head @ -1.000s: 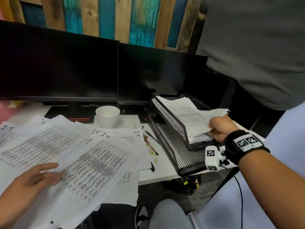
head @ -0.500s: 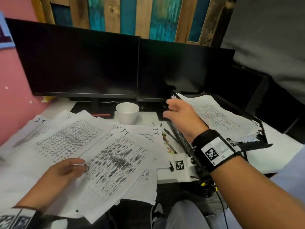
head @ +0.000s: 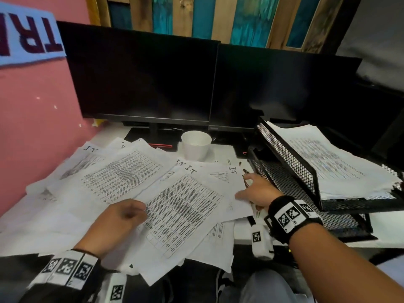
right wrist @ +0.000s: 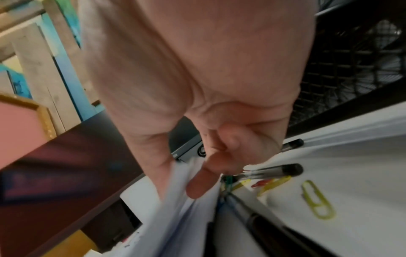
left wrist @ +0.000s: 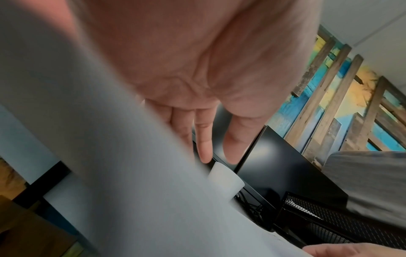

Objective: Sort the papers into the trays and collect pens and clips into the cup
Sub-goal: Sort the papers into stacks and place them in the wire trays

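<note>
The right hand [head: 256,190] pinches the edge of a few printed sheets [right wrist: 186,200] near the desk's right side, just beside the lower mesh tray [head: 284,186]. I'd lift them slowly and flat, so the pens [right wrist: 270,171] and the yellow paper clip [right wrist: 318,201] beside them aren't dragged. The left hand [head: 115,224], fingers loosely bent, rests on the front sheets, gripping nothing I can see. Only the right wrist view shows the pinch; the head view alone shows the white cup [head: 196,145], and the upper tray [head: 288,158] holding papers.

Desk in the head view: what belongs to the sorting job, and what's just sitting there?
Job:
loose papers
mesh trays
white cup
pens
paper clips
right hand, pinching paper edges

Not job:
two dark monitors
wall sign
</note>
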Tool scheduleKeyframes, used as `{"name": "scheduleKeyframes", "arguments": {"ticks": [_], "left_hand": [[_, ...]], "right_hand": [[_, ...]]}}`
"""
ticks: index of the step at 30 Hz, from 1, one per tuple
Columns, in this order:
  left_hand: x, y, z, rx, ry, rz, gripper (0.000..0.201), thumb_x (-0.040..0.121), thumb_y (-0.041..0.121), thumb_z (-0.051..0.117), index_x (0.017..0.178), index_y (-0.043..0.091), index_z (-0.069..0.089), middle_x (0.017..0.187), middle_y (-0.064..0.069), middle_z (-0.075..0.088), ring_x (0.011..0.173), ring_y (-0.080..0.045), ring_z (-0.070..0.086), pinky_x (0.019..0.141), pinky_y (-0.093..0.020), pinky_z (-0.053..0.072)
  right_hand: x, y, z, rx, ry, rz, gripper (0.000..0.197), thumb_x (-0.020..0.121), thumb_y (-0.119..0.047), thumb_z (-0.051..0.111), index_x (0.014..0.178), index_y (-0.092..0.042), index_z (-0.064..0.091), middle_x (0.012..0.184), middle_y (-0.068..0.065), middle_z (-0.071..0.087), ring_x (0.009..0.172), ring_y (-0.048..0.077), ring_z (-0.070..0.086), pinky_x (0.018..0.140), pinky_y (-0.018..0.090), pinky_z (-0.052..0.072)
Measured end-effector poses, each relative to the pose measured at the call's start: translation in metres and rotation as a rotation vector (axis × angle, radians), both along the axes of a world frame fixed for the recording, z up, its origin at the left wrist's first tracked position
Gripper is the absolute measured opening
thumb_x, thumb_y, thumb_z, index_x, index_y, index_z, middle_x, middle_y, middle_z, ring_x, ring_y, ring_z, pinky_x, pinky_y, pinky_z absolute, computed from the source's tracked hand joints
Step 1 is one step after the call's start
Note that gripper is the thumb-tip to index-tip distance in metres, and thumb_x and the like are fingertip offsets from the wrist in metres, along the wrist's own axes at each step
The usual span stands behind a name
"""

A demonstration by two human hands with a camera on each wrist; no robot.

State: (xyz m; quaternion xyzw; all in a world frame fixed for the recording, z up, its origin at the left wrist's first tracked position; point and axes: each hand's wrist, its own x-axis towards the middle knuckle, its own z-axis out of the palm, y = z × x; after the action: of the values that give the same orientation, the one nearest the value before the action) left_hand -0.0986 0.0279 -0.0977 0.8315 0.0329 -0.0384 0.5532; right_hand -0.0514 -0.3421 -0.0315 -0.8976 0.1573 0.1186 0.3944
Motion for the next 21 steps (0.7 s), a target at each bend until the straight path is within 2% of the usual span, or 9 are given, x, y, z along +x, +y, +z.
{"name": "scheduleKeyframes", "arguments": {"ticks": [2, 5, 9, 11, 12, 14, 15, 18, 21], "left_hand": [[0.000, -0.001, 0.002, 0.008, 0.012, -0.001, 0.024, 0.064, 0.037, 0.084, 0.087, 0.039, 0.077, 0.085, 0.005, 0.081, 0.078, -0.009, 0.075, 0.094, -0.041, 0.055], [-0.001, -0.001, 0.001, 0.029, 0.030, 0.018, 0.049, 0.051, 0.053, 0.078, 0.092, 0.026, 0.078, 0.087, 0.006, 0.081, 0.087, -0.017, 0.076, 0.097, -0.045, 0.056], [-0.002, 0.000, 0.000, 0.054, 0.032, 0.023, 0.045, 0.050, 0.060, 0.075, 0.090, 0.039, 0.077, 0.089, 0.008, 0.081, 0.090, -0.017, 0.077, 0.098, -0.046, 0.056], [-0.003, 0.000, 0.000, 0.051, 0.028, 0.023, 0.044, 0.050, 0.061, 0.075, 0.090, 0.043, 0.076, 0.090, 0.008, 0.081, 0.091, -0.018, 0.077, 0.098, -0.048, 0.056], [-0.003, 0.000, 0.001, 0.053, 0.028, 0.019, 0.044, 0.050, 0.062, 0.075, 0.091, 0.045, 0.076, 0.090, 0.008, 0.081, 0.092, -0.018, 0.077, 0.099, -0.049, 0.056], [-0.006, 0.000, 0.001, 0.054, 0.026, 0.013, 0.044, 0.052, 0.063, 0.075, 0.092, 0.046, 0.076, 0.091, 0.009, 0.081, 0.093, -0.017, 0.077, 0.099, -0.051, 0.056], [-0.007, 0.000, 0.002, 0.053, 0.023, 0.013, 0.044, 0.052, 0.063, 0.075, 0.092, 0.046, 0.076, 0.091, 0.009, 0.081, 0.093, -0.017, 0.077, 0.099, -0.051, 0.055], [-0.008, -0.001, 0.003, 0.049, 0.013, 0.002, 0.043, 0.051, 0.062, 0.075, 0.091, 0.045, 0.076, 0.090, 0.007, 0.081, 0.091, -0.016, 0.076, 0.099, -0.050, 0.055], [-0.007, -0.001, 0.006, 0.038, -0.001, 0.014, 0.043, 0.051, 0.060, 0.074, 0.091, 0.045, 0.075, 0.091, 0.008, 0.081, 0.088, -0.016, 0.076, 0.097, -0.047, 0.056]], "right_hand": [[0.001, 0.001, -0.003, 0.059, -0.051, -0.017, 0.080, 0.084, -0.012, 0.079, 0.153, -0.023, 0.040, 0.107, 0.001, 0.072, 0.079, 0.014, 0.069, 0.060, 0.030, 0.058], [0.000, 0.008, -0.007, -0.029, -0.138, -0.005, 0.082, 0.083, -0.019, 0.078, 0.155, -0.024, 0.040, 0.118, -0.007, 0.066, 0.109, 0.018, 0.068, 0.098, 0.039, 0.058], [-0.001, 0.016, -0.011, -0.166, -0.060, 0.069, 0.083, 0.084, -0.043, 0.078, 0.156, -0.020, 0.044, 0.154, 0.000, 0.049, 0.141, 0.023, 0.049, 0.114, 0.040, 0.044], [0.001, 0.019, -0.009, -0.164, 0.011, 0.090, 0.078, 0.087, -0.046, 0.078, 0.152, -0.014, 0.049, 0.152, 0.002, 0.052, 0.137, 0.023, 0.052, 0.107, 0.036, 0.045], [0.002, 0.021, -0.009, -0.175, 0.026, 0.102, 0.068, 0.088, -0.044, 0.078, 0.143, -0.012, 0.057, 0.138, 0.003, 0.060, 0.124, 0.021, 0.059, 0.096, 0.033, 0.049], [0.004, 0.027, -0.009, -0.204, 0.007, 0.105, 0.034, 0.088, -0.037, 0.080, 0.109, -0.013, 0.070, 0.098, -0.002, 0.065, 0.085, 0.013, 0.062, 0.067, 0.026, 0.048], [0.005, 0.030, -0.010, -0.213, -0.005, 0.096, 0.023, 0.087, -0.033, 0.082, 0.091, -0.015, 0.068, 0.085, -0.003, 0.062, 0.073, 0.012, 0.058, 0.057, 0.024, 0.043], [0.009, 0.033, -0.016, -0.172, -0.025, 0.048, 0.041, 0.086, -0.021, 0.083, 0.065, -0.019, 0.047, 0.068, -0.003, 0.049, 0.059, 0.014, 0.049, 0.051, 0.024, 0.037], [0.011, 0.031, -0.018, -0.092, -0.071, 0.036, 0.040, 0.086, -0.013, 0.077, 0.066, -0.016, 0.044, 0.069, 0.003, 0.044, 0.061, 0.020, 0.044, 0.059, 0.026, 0.037]]}}
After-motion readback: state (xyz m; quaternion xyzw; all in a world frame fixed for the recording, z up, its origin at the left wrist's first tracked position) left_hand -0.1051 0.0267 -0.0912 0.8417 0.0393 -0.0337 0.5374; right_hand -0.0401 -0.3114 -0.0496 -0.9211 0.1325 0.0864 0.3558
